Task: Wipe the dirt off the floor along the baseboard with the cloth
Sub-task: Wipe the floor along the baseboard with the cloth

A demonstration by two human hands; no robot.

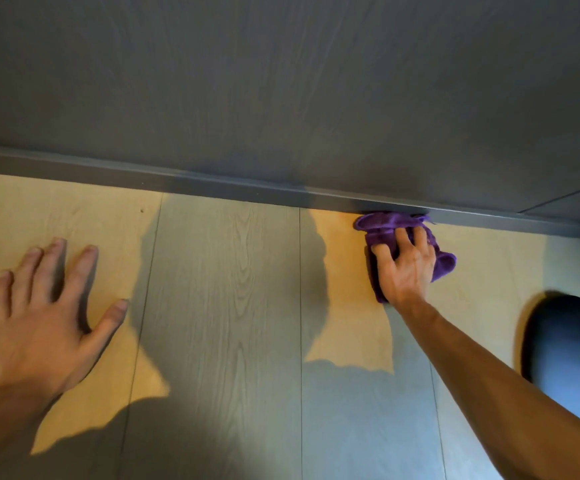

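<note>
A crumpled purple cloth (pixel 387 226) lies on the light wood floor (pixel 229 289), its far edge touching the dark grey baseboard (pixel 212 187). My right hand (pixel 407 268) presses down on the cloth, fingers curled into it. My left hand (pixel 48 313) rests flat on the floor at the left, fingers spread, holding nothing. A small dark speck (pixel 140 211) sits on the floor just below the baseboard, left of the cloth.
A dark grey wood-grain wall (pixel 281 81) rises above the baseboard. My knee in blue fabric (pixel 569 355) is at the lower right. Shadows of my head and arms fall across the planks.
</note>
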